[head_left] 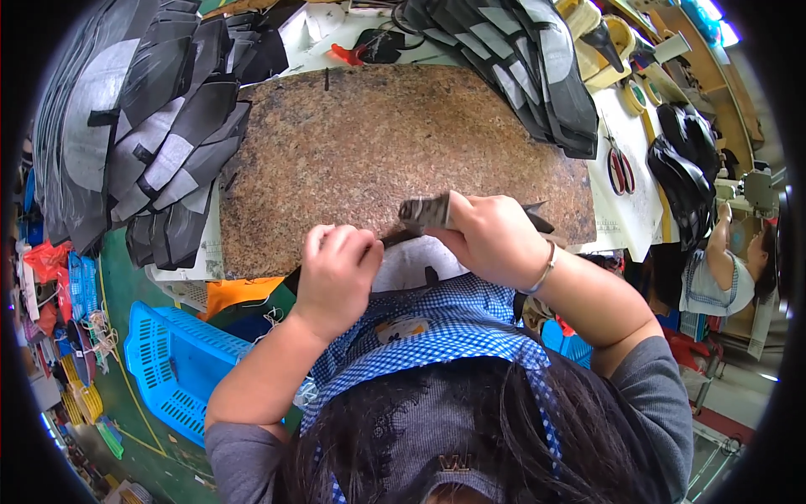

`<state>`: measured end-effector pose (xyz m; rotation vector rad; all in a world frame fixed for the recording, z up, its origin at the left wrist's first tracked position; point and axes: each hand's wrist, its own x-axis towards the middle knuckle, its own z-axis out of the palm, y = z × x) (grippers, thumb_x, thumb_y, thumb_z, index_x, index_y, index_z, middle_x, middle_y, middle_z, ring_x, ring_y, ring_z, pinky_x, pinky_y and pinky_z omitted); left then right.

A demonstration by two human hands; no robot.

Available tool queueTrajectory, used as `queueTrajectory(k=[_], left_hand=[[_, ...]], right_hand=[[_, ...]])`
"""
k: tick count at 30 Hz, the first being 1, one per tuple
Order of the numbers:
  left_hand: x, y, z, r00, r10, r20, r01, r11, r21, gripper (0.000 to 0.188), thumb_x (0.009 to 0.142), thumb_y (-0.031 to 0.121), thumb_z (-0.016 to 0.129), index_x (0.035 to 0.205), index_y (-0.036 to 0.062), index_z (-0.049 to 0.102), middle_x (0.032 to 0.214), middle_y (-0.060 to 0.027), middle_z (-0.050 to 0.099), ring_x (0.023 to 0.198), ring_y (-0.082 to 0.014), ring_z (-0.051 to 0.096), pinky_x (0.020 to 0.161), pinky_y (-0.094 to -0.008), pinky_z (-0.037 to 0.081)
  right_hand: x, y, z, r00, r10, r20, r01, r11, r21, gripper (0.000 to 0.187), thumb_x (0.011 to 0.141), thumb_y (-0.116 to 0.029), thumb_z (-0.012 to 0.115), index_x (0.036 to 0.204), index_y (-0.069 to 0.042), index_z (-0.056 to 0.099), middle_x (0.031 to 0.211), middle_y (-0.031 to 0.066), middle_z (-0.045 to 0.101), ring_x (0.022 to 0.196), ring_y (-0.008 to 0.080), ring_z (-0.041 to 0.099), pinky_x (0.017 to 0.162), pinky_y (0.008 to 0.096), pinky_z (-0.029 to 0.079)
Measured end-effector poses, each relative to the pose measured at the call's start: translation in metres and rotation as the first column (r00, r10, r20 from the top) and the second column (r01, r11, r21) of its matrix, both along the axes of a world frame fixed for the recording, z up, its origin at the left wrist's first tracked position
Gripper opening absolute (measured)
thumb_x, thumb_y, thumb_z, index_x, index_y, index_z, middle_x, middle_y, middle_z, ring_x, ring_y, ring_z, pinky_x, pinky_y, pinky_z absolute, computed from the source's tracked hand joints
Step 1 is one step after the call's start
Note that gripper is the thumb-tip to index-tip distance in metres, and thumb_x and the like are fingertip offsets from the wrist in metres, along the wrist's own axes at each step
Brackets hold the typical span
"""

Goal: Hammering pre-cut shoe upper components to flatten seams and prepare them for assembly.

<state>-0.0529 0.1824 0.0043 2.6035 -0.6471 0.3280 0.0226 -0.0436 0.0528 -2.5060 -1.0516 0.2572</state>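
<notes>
My left hand (pixel 337 267) is closed, its fingers pinching the edge of a black flat piece with a pale grey patch (pixel 417 262). That piece lies at the near edge of the brown speckled board (pixel 361 134), partly over my apron. My right hand (pixel 497 239) is wrapped round a short grey hand tool with a blunt, ridged end (pixel 426 211), held just above the piece. A dark pointed part shows on the far side of my right hand. The tool's exact kind cannot be made out.
Stacks of black cut pieces (pixel 172 126) lie at the left, with another pile (pixel 537 76) at the back right. Scissors (pixel 620 170) rest on the white table to the right. A blue basket (pixel 180 361) stands at lower left. A person (pixel 724 260) sits at far right.
</notes>
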Motion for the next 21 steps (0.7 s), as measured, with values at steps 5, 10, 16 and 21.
queueTrajectory(k=[5, 10, 16, 21], left_hand=[[0.005, 0.023, -0.002, 1.0, -0.017, -0.004, 0.017, 0.998, -0.06, 0.012, 0.078, 0.016, 0.07, 0.089, 0.0099, 0.066, 0.091, -0.0023, 0.064, 0.091, -0.0234, 0.062, 0.085, -0.0424, 0.044], [0.002, 0.03, 0.0, 0.998, -0.068, 0.014, 0.068, 0.996, -0.06, 0.009, 0.079, 0.01, 0.067, 0.087, 0.0082, 0.063, 0.088, -0.0047, 0.061, 0.088, -0.0253, 0.061, 0.079, -0.0397, 0.046], [0.007, 0.013, -0.011, 0.971, -0.062, -0.231, -0.012, 0.951, -0.309, 0.013, 0.079, 0.0, 0.067, 0.088, 0.0051, 0.06, 0.094, -0.0114, 0.059, 0.089, -0.0326, 0.061, 0.071, -0.0396, 0.051], [0.015, -0.059, -0.021, 0.99, 0.135, -0.046, -0.143, 0.923, -0.358, 0.019, 0.079, 0.004, 0.07, 0.096, 0.0072, 0.063, 0.093, -0.0115, 0.061, 0.092, -0.0309, 0.061, 0.079, -0.0403, 0.051]], right_hand=[[-0.018, 0.015, -0.004, 0.982, 0.167, 0.088, -0.161, 0.984, -0.072, 0.019, 0.087, -0.019, 0.061, 0.092, -0.003, 0.052, 0.072, 0.0139, 0.065, 0.061, 0.0326, 0.067, 0.052, 0.0448, 0.051], [-0.01, 0.022, -0.001, 0.996, 0.043, 0.076, -0.05, 0.994, 0.093, 0.023, 0.091, -0.023, 0.061, 0.093, -0.002, 0.051, 0.07, 0.0164, 0.064, 0.062, 0.0341, 0.066, 0.053, 0.046, 0.052], [-0.002, 0.02, -0.01, 0.998, -0.048, 0.048, 0.042, 0.992, 0.118, 0.019, 0.088, -0.019, 0.063, 0.091, -0.004, 0.051, 0.07, 0.014, 0.064, 0.061, 0.0335, 0.066, 0.054, 0.0451, 0.052], [0.008, -0.026, 0.018, 0.983, -0.116, 0.143, 0.086, 0.976, 0.2, 0.021, 0.085, -0.015, 0.068, 0.098, -0.003, 0.057, 0.076, 0.0164, 0.063, 0.063, 0.0349, 0.064, 0.055, 0.0447, 0.051]])
